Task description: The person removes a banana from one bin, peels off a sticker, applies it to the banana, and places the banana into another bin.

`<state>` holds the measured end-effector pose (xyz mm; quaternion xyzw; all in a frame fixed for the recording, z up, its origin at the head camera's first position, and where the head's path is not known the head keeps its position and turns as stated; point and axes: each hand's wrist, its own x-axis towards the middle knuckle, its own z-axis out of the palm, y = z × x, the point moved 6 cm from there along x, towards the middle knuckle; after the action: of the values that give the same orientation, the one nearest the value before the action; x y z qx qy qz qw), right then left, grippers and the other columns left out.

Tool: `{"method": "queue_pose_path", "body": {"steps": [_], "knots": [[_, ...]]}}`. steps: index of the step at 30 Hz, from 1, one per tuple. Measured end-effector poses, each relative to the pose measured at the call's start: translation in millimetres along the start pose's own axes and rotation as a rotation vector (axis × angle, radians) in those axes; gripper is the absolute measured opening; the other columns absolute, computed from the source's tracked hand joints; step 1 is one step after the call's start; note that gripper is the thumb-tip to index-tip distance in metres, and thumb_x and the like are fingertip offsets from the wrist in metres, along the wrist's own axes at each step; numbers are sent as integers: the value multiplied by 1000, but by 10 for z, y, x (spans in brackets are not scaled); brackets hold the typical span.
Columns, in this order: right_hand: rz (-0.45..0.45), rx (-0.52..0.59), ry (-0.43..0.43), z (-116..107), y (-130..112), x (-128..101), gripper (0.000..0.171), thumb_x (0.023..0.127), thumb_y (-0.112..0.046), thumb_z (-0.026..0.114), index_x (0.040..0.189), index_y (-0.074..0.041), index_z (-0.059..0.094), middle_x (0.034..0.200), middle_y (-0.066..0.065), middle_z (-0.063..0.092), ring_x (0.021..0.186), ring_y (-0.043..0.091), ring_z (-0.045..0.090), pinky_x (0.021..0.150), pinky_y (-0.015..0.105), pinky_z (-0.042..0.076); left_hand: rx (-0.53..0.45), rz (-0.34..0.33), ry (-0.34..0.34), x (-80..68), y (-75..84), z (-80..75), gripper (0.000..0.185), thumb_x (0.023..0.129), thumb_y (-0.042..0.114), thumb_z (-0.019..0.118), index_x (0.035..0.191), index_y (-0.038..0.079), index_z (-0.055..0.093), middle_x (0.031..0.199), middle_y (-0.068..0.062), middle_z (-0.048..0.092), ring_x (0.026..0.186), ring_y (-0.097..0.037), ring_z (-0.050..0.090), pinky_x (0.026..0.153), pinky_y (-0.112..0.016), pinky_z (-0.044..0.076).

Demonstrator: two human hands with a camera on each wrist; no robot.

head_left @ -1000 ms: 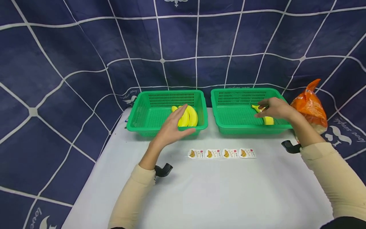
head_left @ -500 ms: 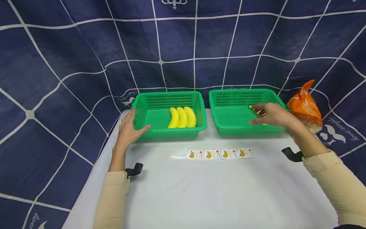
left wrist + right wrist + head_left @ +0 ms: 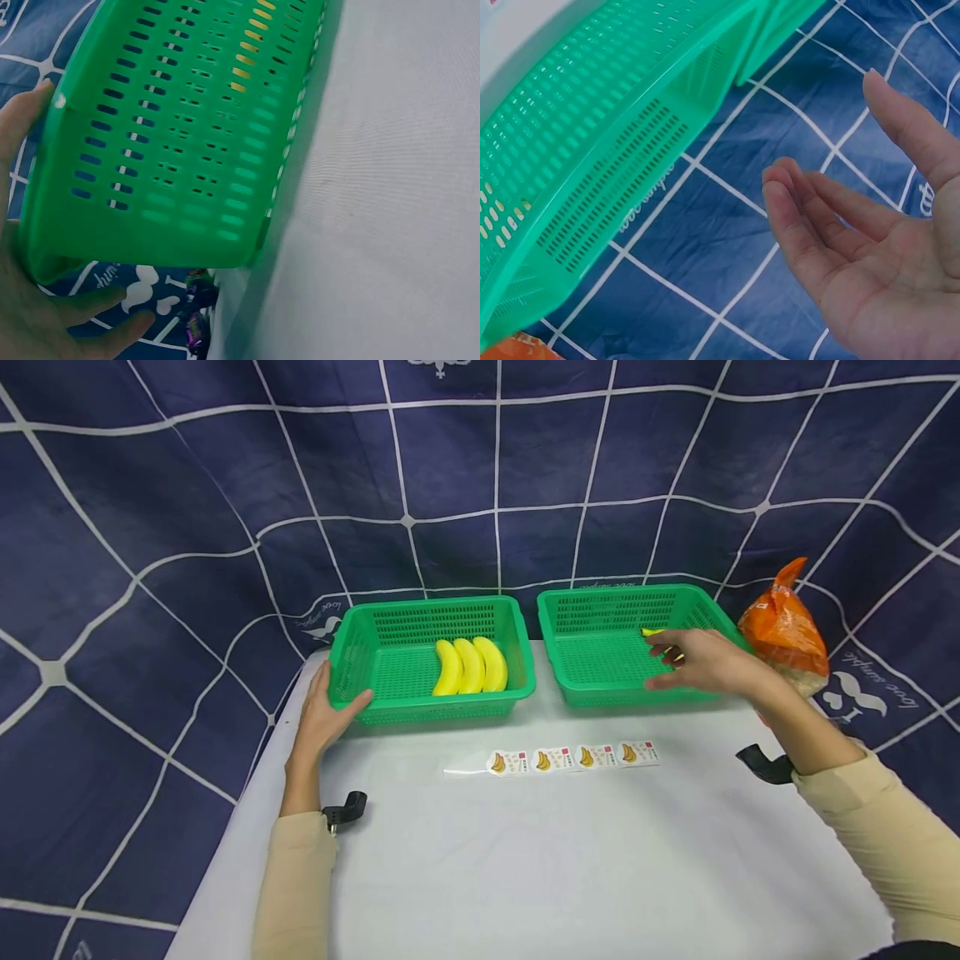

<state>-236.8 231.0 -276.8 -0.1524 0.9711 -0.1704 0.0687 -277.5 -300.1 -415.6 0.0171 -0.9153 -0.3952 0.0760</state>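
- Step in hand, as I read it: bracing one basket while the other hand works over the second one. The left hand point(image 3: 321, 720) has its grip wrapped round the near-left corner of the left green basket point(image 3: 435, 604), thumb on the front wall and fingers round the side.
- That basket holds three yellow bananas point(image 3: 471, 666) lying side by side, right of its middle.
- The right hand point(image 3: 701, 660) hangs over the right green basket point(image 3: 622, 591), grip loose and holding nothing. A single banana point(image 3: 651, 632) peeks out past the fingertips toward the far wall — can't tell if they touch it.
- Next move, my guess: the right hand needs to drop and close round that banana, which is mostly hidden under it, so it'd be going by feel.
- A strip of banana stickers point(image 3: 573, 757) lies on the white surface point(image 3: 525, 860) just in front of both baskets, and an orange bag point(image 3: 780, 627) stands beside the right one.
- Only the left wrist view shows how the left hand point(image 3: 30, 300) cups the basket wall point(image 3: 172, 150), with yellow showing through the slots.
- Only the right wrist view proves the right hand point(image 3: 870, 247) is empty — open palm, relaxed fingers, basket point(image 3: 592, 150) off to one side.
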Motion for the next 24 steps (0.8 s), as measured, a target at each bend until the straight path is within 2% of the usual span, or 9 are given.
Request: {"method": "queue_pose_path", "body": {"steps": [9,18,24], "knots": [[-33,-45,-3,-3,-78,-29,66,80,-33,80,129,4,57,113,18,68,100,29,63,86,49,52,-5,-23,-2,11,-67,-14,105,85,57,65,158,11,4,166,-8,1,152,-38,6,118,-64,14],[-25,-47,7,-33,-142,-15,72,78,-32,81,135,2,53,118,16,67,104,31,64,90,50,52,-46,-28,-20,30,-95,21,109,82,58,69,157,13,4,166,-1,-1,153,-35,3,119,-62,13],[-25,-19,3,-75,-191,-11,75,79,-32,80,140,1,50,123,17,65,108,32,63,93,50,51,-50,-27,-13,23,-83,18,109,82,57,69,157,13,4,166,-3,-1,152,-35,3,119,-62,14]]}}
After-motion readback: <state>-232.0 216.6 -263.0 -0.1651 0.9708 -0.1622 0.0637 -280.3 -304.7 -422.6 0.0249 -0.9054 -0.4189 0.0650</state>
